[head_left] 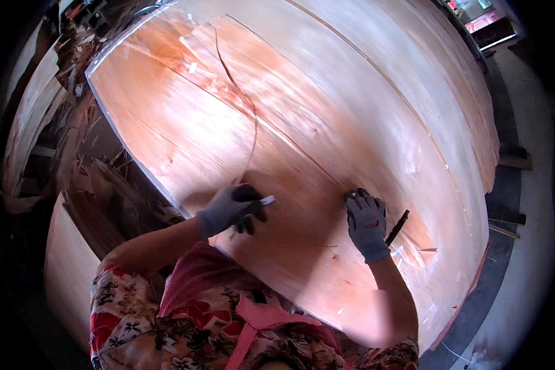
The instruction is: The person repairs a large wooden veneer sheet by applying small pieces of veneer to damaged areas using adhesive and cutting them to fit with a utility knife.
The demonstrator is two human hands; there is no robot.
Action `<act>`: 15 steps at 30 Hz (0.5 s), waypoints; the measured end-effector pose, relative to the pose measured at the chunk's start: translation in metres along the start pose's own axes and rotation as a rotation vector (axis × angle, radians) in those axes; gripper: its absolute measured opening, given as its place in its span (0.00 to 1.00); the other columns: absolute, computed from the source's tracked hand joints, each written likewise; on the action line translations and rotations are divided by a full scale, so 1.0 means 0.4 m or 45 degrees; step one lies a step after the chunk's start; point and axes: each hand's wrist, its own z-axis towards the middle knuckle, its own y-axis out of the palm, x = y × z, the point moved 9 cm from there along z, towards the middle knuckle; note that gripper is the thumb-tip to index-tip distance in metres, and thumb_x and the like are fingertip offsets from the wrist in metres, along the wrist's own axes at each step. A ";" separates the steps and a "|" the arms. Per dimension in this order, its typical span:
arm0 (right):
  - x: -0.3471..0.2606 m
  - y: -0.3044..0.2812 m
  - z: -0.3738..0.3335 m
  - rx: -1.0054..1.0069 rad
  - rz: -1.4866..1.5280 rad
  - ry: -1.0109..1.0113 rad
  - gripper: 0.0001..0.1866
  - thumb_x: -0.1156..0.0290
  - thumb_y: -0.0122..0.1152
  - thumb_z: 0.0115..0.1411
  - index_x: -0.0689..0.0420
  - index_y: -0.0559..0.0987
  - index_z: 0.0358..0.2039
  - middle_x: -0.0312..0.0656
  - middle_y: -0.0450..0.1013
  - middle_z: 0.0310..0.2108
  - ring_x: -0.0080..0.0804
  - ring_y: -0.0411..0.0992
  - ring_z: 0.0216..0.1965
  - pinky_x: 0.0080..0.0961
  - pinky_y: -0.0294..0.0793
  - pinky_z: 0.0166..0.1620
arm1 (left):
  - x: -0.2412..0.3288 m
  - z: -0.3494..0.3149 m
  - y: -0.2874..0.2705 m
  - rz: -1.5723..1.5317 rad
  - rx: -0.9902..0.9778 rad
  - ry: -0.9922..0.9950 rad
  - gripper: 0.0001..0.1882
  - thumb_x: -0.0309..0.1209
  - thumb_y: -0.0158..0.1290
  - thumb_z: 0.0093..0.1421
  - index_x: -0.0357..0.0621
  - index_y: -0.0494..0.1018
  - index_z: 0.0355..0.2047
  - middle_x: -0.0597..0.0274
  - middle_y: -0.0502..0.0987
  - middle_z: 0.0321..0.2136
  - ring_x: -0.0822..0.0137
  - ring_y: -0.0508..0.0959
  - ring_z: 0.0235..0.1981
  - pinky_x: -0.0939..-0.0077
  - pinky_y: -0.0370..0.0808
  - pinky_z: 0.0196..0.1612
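Note:
A broad, pale pinkish wood veneer sheet (296,228) lies in front of me. A long split or seam (302,150) runs diagonally across it toward my right hand. My left hand (235,208), in a grey and black glove, is closed over the sheet's near edge. A small white piece (267,200) sticks out from its fingers; its kind is unclear. My right hand (367,223), gloved alike, rests on the veneer at the seam's lower end, fingers forward and slightly bent. Beside its wrist is a thin black tool (398,227), seemingly lying on the sheet.
A thin dark curved strip (225,61) lies on the far part of the veneer. Small white scraps (193,67) dot the surface. Torn veneer pieces (34,117) and splintered scraps (83,135) are heaped at the left. Grey floor (530,179) shows along the right.

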 end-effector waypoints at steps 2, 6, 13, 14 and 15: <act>-0.082 -0.078 0.092 0.153 0.204 0.182 0.23 0.66 0.58 0.59 0.53 0.75 0.55 0.47 0.75 0.48 0.45 0.72 0.51 0.43 0.66 0.53 | -0.008 -0.073 -0.125 -0.125 0.114 0.003 0.13 0.34 0.53 0.66 0.40 0.75 0.47 0.58 0.82 0.31 0.68 0.82 0.22 0.79 0.75 0.19; -0.282 -0.011 0.306 0.316 0.581 0.246 0.19 0.58 0.56 0.64 0.54 0.75 0.52 0.50 0.77 0.36 0.50 0.76 0.35 0.40 0.74 0.38 | 0.045 -0.134 -0.289 -0.052 0.206 0.177 0.12 0.32 0.52 0.66 0.40 0.75 0.46 0.60 0.81 0.38 0.69 0.83 0.31 0.81 0.76 0.28; -0.473 0.073 0.535 0.248 0.361 0.097 0.08 0.63 0.54 0.62 0.53 0.74 0.37 0.47 0.74 0.27 0.49 0.74 0.28 0.44 0.74 0.31 | 0.156 -0.181 -0.470 -0.346 0.273 0.582 0.15 0.24 0.52 0.64 0.36 0.74 0.51 0.54 0.79 0.46 0.66 0.82 0.40 0.75 0.81 0.38; -0.512 0.061 0.539 0.266 0.371 0.019 0.08 0.64 0.53 0.62 0.52 0.74 0.38 0.47 0.74 0.27 0.49 0.74 0.28 0.43 0.74 0.30 | 0.155 -0.183 -0.500 -0.422 0.277 0.561 0.14 0.24 0.51 0.65 0.36 0.74 0.51 0.54 0.79 0.47 0.66 0.82 0.40 0.75 0.81 0.37; -0.546 0.052 0.543 0.289 0.371 -0.052 0.08 0.64 0.53 0.62 0.52 0.74 0.38 0.47 0.74 0.27 0.49 0.74 0.28 0.43 0.74 0.30 | 0.172 -0.178 -0.521 -0.497 0.268 0.545 0.14 0.24 0.51 0.65 0.36 0.73 0.51 0.53 0.79 0.47 0.65 0.82 0.40 0.75 0.81 0.37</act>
